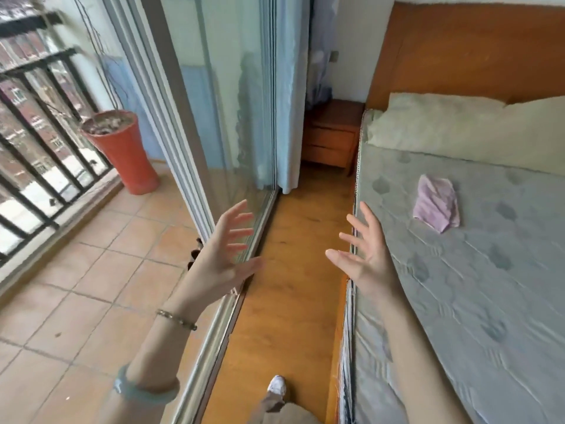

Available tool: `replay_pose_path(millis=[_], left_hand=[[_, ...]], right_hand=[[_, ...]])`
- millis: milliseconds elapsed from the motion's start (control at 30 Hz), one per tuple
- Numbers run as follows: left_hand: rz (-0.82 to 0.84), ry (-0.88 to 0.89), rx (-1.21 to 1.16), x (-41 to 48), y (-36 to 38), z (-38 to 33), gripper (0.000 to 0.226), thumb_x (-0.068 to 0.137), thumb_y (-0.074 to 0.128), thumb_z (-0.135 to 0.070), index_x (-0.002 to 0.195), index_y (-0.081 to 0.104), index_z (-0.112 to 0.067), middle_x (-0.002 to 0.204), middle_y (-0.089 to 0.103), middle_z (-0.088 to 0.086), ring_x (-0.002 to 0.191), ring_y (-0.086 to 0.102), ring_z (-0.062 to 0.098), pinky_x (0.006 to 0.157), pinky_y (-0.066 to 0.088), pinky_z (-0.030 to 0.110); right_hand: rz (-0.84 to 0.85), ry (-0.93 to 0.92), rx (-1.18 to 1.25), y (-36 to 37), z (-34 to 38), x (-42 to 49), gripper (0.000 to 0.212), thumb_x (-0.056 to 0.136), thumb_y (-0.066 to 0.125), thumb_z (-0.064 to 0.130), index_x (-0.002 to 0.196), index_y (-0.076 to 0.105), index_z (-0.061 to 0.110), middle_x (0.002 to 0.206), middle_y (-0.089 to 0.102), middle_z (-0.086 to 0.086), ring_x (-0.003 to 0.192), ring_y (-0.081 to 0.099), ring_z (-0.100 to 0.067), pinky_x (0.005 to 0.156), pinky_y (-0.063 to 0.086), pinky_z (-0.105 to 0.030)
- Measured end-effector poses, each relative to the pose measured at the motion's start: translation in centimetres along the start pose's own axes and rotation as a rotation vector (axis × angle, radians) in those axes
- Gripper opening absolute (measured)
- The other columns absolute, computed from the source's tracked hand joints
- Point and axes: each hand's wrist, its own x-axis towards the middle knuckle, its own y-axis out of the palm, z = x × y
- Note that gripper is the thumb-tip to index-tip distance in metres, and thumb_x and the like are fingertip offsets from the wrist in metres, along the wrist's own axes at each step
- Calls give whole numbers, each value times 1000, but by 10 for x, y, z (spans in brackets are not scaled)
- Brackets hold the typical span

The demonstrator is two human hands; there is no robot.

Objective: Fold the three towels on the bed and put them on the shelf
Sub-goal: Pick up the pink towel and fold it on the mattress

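A small purple towel point(436, 203) lies crumpled on the grey patterned mattress of the bed point(489, 286), below the pale pillows. No other towel and no shelf show in this view. My left hand point(227, 249) is raised over the floor strip beside the glass door, fingers spread, holding nothing. My right hand point(365, 249) is raised at the bed's left edge, fingers spread and empty, well short of the towel.
A sliding glass door point(214, 117) runs along my left, with a tiled balcony, a red planter point(122, 148) and black railing beyond it. A wooden nightstand point(331, 133) stands at the far end of the narrow wooden floor strip. A wooden headboard point(458, 50) backs the bed.
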Motion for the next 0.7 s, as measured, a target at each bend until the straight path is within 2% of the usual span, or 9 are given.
replay_pose_path(millis=[167, 300, 433, 500, 567, 700], left_hand=[[88, 46, -2, 97, 13, 3, 92, 70, 76, -36, 146, 25, -38, 140, 45, -13, 123, 52, 7, 101, 48, 39], [175, 58, -23, 165, 36, 10, 94, 70, 76, -35, 148, 24, -31, 142, 44, -8, 123, 52, 6, 101, 48, 38], [254, 90, -34, 238, 67, 16, 92, 70, 76, -34, 148, 26, -28, 141, 45, -7, 120, 53, 2, 97, 49, 25], [300, 104, -58, 279, 83, 20, 92, 70, 76, -33, 147, 27, -28, 141, 46, -6, 119, 54, 4, 94, 49, 20], [353, 135, -71, 325, 99, 25, 93, 69, 77, -33, 147, 27, -27, 140, 46, -4, 119, 55, 7, 93, 50, 22], [464, 179, -89, 427, 133, 31, 95, 67, 77, -34, 147, 26, -29, 141, 44, -4, 119, 55, 7, 97, 49, 29]], right_hand=[[-95, 14, -10, -22, -2, 70, 91, 80, 74, 7, 147, 21, 37, 147, 38, 4, 120, 52, -6, 97, 49, -34], [-181, 36, -29, -46, -9, 112, 91, 80, 74, 6, 144, 21, 40, 147, 38, 4, 120, 52, -8, 98, 49, -35], [-293, 53, -21, -73, -24, 157, 90, 79, 74, 5, 141, 21, 43, 147, 38, 3, 120, 52, -8, 96, 50, -34], [-337, 68, -23, -85, -32, 185, 89, 79, 74, 5, 142, 22, 41, 144, 39, 8, 121, 51, -8, 95, 50, -32], [-387, 75, -27, -96, -40, 215, 90, 78, 76, 9, 146, 23, 36, 141, 40, 11, 121, 51, -6, 93, 50, -30], [-520, 90, -6, -122, -53, 282, 91, 78, 75, 4, 147, 23, 32, 143, 41, 4, 117, 53, 0, 89, 53, -24]])
